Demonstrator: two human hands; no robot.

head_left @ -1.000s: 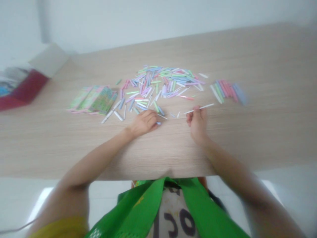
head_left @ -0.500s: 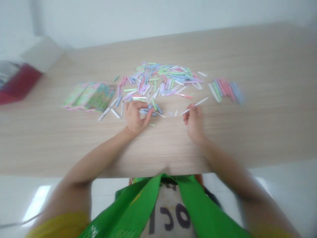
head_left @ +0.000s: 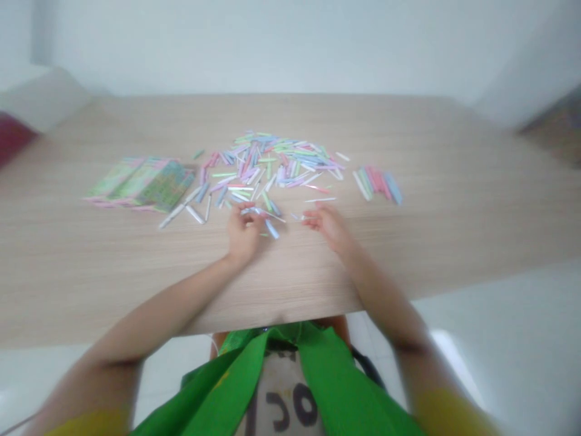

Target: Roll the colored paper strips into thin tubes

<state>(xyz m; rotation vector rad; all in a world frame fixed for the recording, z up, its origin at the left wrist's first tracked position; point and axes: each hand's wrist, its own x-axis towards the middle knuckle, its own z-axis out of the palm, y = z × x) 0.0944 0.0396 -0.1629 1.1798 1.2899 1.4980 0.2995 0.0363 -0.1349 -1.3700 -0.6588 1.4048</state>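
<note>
My left hand [head_left: 245, 233] is closed, thumb against fingers, around a blue stick [head_left: 272, 229] whose end pokes out beside the thumb. More slim sticks lie under and around those fingers, among them a thin white one [head_left: 276, 217]. To the right, my right hand [head_left: 330, 225] is pinched low over the table, its fingertips at a small white piece [head_left: 303, 217]. A long thin white stick [head_left: 321, 199] lies just beyond that hand. Motion blur hides the finer shapes. Behind both hands spreads a loose heap of pastel sticks [head_left: 290, 160].
Green and pink printed packets [head_left: 136, 181] lie on the left of the wooden table [head_left: 408, 242]. A neat row of coloured sticks [head_left: 377, 183] lies at the right. A red and white box [head_left: 18, 136] stands at the far left, before a pale wall.
My right hand has let go of the thin white stick, which now lies on the table, and moved to the small piece. My left fingers have closed on a blue stick. The view has shifted.
</note>
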